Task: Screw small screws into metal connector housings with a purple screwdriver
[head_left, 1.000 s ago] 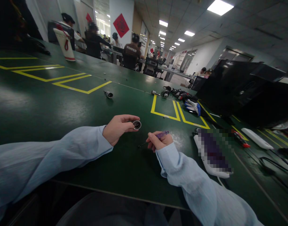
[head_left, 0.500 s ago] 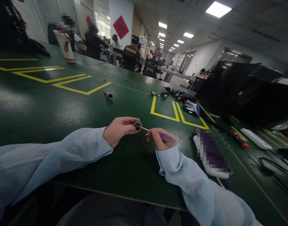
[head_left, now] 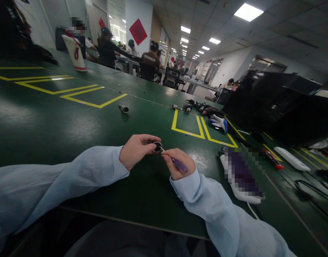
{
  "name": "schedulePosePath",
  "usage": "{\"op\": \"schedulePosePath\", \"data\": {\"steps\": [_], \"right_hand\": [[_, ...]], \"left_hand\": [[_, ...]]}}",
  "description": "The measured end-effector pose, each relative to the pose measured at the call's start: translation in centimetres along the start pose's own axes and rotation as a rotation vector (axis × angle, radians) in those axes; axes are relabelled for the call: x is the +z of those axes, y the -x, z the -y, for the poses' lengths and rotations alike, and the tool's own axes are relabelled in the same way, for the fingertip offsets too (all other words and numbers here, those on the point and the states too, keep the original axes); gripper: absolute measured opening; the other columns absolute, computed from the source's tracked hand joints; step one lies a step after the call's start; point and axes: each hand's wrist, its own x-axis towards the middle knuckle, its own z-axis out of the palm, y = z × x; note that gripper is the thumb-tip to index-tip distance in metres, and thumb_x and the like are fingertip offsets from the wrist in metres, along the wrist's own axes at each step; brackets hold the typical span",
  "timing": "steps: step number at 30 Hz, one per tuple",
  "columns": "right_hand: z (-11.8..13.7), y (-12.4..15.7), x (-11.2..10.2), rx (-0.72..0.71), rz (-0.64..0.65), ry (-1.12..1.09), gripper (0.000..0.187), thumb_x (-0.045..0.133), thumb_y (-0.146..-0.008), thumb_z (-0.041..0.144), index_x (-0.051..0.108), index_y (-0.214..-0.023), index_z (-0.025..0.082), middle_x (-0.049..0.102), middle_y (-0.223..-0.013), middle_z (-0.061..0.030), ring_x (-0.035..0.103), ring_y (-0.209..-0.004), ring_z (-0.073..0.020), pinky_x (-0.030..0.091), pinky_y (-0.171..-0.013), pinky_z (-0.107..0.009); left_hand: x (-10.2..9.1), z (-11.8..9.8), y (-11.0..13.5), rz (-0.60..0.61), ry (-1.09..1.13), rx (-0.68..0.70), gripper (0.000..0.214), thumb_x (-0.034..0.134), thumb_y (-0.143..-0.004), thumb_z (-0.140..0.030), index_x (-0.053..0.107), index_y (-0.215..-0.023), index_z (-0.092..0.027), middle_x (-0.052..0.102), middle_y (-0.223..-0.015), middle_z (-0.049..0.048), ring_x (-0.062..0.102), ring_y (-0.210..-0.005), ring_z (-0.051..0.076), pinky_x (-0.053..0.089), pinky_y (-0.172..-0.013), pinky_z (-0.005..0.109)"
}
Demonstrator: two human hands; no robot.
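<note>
Between the fingers and thumb of my left hand (head_left: 134, 150) is a small round metal connector part (head_left: 157, 144), its dark open end turned toward my right hand. My right hand (head_left: 181, 163) is closed around the purple handle of a screwdriver (head_left: 179, 165). The screwdriver's thin shaft reaches into the open end of the part; its tip is hidden inside. Both hands are just above the green table (head_left: 137, 194). Farther off, a similar metal cylinder (head_left: 124, 109) lies on its side.
Yellow tape marks the table. To the right lie a white device with a blurred screen (head_left: 242, 175), a red-tipped tool (head_left: 273, 159), a white power strip (head_left: 291, 158) and cables. Gloves (head_left: 218, 123) and metal connectors (head_left: 188, 106) lie beyond. A cream cup-like container (head_left: 75, 53) stands far left.
My right hand has moved left and closer to the metal part, with the screwdriver held at a steeper angle. The left hand has shifted slightly right.
</note>
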Motion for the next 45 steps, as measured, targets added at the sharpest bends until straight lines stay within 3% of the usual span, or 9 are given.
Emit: {"op": "schedulePosePath", "data": {"steps": [7,23,27,31,34,36,40,45], "right_hand": [[0.9,-0.3,-0.5,-0.145,0.036,0.098,0.012,0.051,-0.078,0.011,0.062,-0.083,0.014,0.068,-0.074,-0.008,0.062,-0.067,-0.0139,0.052,-0.063,-0.025],[0.8,0.1,0.0,-0.127,0.027,0.134,0.015,0.049,-0.079,0.014,0.062,-0.086,0.016,0.067,-0.076,-0.0088,0.061,-0.069,-0.0156,0.051,-0.065,-0.027],[1.1,0.1,-0.4,-0.139,0.045,0.099,0.016,0.051,-0.078,0.012,0.061,-0.089,0.017,0.067,-0.076,-0.0072,0.061,-0.069,-0.0143,0.051,-0.064,-0.026],[1.1,0.2,-1.0,-0.076,0.046,0.08,0.015,0.051,-0.079,0.015,0.062,-0.088,0.018,0.067,-0.076,-0.0067,0.062,-0.068,-0.0142,0.052,-0.064,-0.027],[0.6,0.2,-1.1,-0.041,0.044,0.079,0.014,0.051,-0.079,0.017,0.063,-0.086,0.018,0.068,-0.075,-0.0067,0.062,-0.067,-0.0146,0.051,-0.064,-0.028],[0.3,0.1,-1.0,-0.044,0.061,0.07,0.013,0.051,-0.079,0.017,0.063,-0.085,0.017,0.068,-0.074,-0.0075,0.062,-0.067,-0.0148,0.051,-0.064,-0.028],[-0.1,-0.1,-0.8,-0.016,0.065,0.043,0.013,0.052,-0.079,0.018,0.063,-0.083,0.017,0.068,-0.073,-0.0069,0.062,-0.065,-0.0145,0.051,-0.062,-0.028],[-0.1,-0.2,-0.4,0.021,0.04,0.034,0.012,0.052,-0.079,0.019,0.063,-0.082,0.019,0.067,-0.073,-0.0059,0.062,-0.065,-0.0139,0.051,-0.063,-0.027]], "left_hand": [[-0.3,0.3,-0.3,0.006,-0.09,0.039,0.024,0.061,-0.064,-0.013,0.065,-0.087,-0.01,0.068,-0.077,0.0044,0.064,-0.069,0.015,0.054,-0.067,0.028],[-0.1,0.3,-0.1,0.01,-0.111,0.028,0.021,0.062,-0.063,-0.016,0.066,-0.083,-0.011,0.068,-0.075,0.0051,0.063,-0.067,0.016,0.054,-0.064,0.029],[-0.6,0.2,-0.8,0.004,-0.178,0.082,0.024,0.06,-0.065,-0.02,0.065,-0.086,-0.009,0.067,-0.08,0.0075,0.063,-0.071,0.018,0.054,-0.062,0.03],[-4.2,-0.8,-4.0,-0.223,-0.335,0.293,0.039,0.057,-0.069,-0.018,0.055,-0.107,-0.01,0.063,-0.1,0.0118,0.062,-0.079,0.019,0.053,-0.059,0.028],[-9.2,-1.6,-7.0,-0.442,-0.572,0.421,0.056,0.053,-0.071,-0.011,0.037,-0.124,-0.008,0.061,-0.107,0.0141,0.06,-0.083,0.017,0.05,-0.071,0.028],[-12.4,-1.7,-8.7,-0.585,-0.805,0.454,0.056,0.052,-0.072,-0.011,0.036,-0.125,-0.009,0.06,-0.108,0.0113,0.057,-0.088,0.016,0.045,-0.081,0.031],[-16.3,-1.5,-10.6,-0.603,-1.134,0.281,0.06,0.053,-0.074,-0.02,0.03,-0.129,-0.011,0.061,-0.107,0.0057,0.053,-0.091,0.018,0.039,-0.083,0.031],[-16.9,-1.5,-12.2,-0.488,-1.273,0.267,0.059,0.051,-0.076,-0.02,0.028,-0.13,-0.009,0.061,-0.107,0.0059,0.053,-0.091,0.019,0.037,-0.079,0.028]]}}
